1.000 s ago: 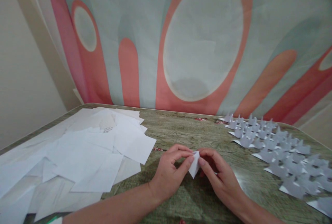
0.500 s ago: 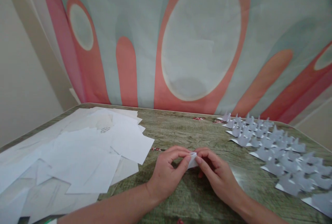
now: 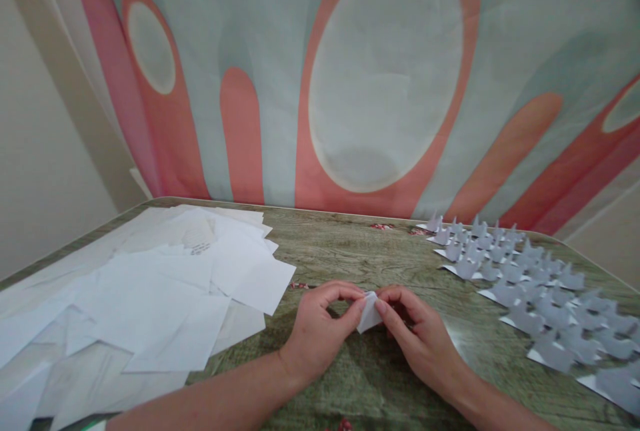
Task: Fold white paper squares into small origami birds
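Between my two hands, a small folded piece of white paper is held just above the table, one pointed end hanging down. My left hand pinches its left edge with thumb and fingertips. On the other edge, my right hand grips it the same way, its lower fingers curled behind. The paper's far side is hidden by the fingers.
Loose white sheets overlap in a wide pile on the left of the wood-patterned table. Several rows of folded paper figures stand along the right. A patterned backdrop hangs behind the table.
The folded paper has turned in my fingers, showing a broader, flatter face with a downward point. Both hands stay in nearly the same place, and the view has shifted slightly.
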`<state>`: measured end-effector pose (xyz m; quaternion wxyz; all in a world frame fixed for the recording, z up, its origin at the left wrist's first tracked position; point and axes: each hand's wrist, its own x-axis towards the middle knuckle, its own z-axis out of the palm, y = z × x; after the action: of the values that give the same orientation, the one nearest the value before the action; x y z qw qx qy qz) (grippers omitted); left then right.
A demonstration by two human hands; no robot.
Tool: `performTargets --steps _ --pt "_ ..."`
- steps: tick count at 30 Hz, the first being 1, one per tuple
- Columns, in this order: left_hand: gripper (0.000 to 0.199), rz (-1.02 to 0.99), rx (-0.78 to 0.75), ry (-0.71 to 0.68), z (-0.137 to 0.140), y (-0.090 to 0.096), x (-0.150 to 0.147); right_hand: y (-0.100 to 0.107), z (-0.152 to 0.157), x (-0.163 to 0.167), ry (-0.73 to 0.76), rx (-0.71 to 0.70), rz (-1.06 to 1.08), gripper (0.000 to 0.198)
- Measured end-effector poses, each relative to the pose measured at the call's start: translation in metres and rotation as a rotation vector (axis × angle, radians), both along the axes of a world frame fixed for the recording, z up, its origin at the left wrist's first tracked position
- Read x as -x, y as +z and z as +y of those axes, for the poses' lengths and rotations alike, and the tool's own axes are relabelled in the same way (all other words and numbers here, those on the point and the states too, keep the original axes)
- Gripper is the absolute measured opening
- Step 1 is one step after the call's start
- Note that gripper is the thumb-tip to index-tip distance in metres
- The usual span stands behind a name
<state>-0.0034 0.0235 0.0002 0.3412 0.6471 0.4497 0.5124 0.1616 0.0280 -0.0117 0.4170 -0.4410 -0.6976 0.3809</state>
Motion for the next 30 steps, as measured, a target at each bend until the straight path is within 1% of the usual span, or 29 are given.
performTargets --steps 4,15,19,21,25,27,30 --pt "0.005 -0.004 0.033 -0.007 -0.0005 -0.0005 -0.0002 0.0002 0.0000 -0.0003 -0.010 -0.018 -0.015 0.017" --pt "0.007 -0.011 0.095 -0.041 0.0015 -0.0026 -0.0003 0.0007 -0.0001 -0.0006 -0.002 0.012 -0.022 0.018" --pt "0.008 0.015 0.133 -0.012 0.0007 -0.0034 0.0002 -0.0001 0.0005 -0.0012 -0.006 0.010 -0.038 0.019" --pt "0.009 0.032 0.135 0.000 0.0002 -0.0033 0.0009 -0.0005 0.0004 -0.0012 -0.004 0.004 -0.043 0.019" --pt "0.013 0.043 0.124 -0.024 0.0003 -0.0033 0.0017 -0.0005 0.0006 -0.0012 -0.006 -0.009 -0.050 0.017" --pt "0.017 0.009 0.149 -0.032 0.0010 -0.0037 0.0013 0.0000 0.0009 -0.0015 0.008 0.017 -0.036 0.017" --pt "0.015 -0.021 0.170 -0.042 0.0018 -0.0032 0.0006 0.0007 0.0013 -0.0024 0.069 0.090 0.011 0.020"
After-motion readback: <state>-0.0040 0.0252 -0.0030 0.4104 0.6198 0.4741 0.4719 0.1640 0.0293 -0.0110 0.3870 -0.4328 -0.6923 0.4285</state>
